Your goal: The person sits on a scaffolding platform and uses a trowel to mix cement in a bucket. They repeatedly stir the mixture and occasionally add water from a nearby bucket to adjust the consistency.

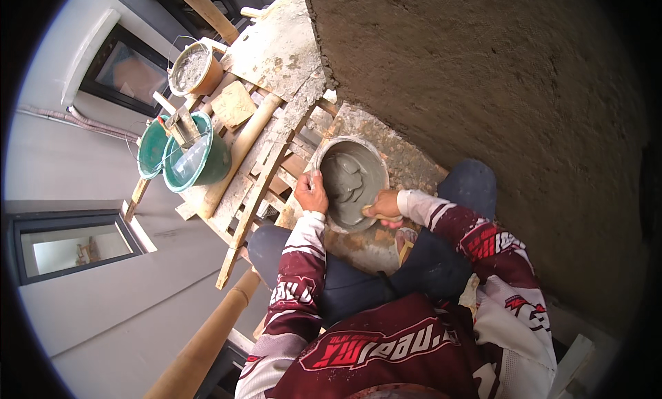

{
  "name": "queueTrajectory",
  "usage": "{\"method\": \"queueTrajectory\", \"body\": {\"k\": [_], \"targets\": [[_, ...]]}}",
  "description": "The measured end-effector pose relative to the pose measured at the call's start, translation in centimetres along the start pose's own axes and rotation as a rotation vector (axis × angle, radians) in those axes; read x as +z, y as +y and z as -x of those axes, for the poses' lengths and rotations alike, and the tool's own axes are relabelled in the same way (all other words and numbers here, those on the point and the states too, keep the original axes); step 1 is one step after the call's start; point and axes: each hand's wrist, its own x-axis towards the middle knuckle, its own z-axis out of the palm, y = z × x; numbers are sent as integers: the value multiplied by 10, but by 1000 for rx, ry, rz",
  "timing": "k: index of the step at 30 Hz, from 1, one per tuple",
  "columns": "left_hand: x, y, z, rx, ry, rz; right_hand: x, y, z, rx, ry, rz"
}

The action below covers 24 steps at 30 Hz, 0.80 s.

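Between my knees stands a round bucket (378,157) holding wet grey cement paste (348,178), its surface lumped and swirled in the middle. My left hand (312,192) grips the bucket's left rim, thumb and fingers closed over the edge. At the right side of the rim, my right hand (384,205) is wrapped round a wooden-handled tool (373,211). The tool's working end does not show, so its kind is unclear.
A rough brown plastered wall (483,75) rises close on my right. On the left, bamboo and timber scaffolding (241,240) carries two green buckets (219,161), a sponge-like yellowish block (233,105) and an orange bucket (209,80) of grey mix. Gaps show between the planks.
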Motion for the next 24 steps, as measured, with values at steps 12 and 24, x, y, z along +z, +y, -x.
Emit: {"method": "queueTrajectory", "body": {"k": [12, 24], "targets": [[3, 7, -3, -21, 14, -73, 19, -12, 24, -251, 640, 578], [5, 22, -7, 53, -22, -217, 10, 55, -60, -333, 800, 706]]}}
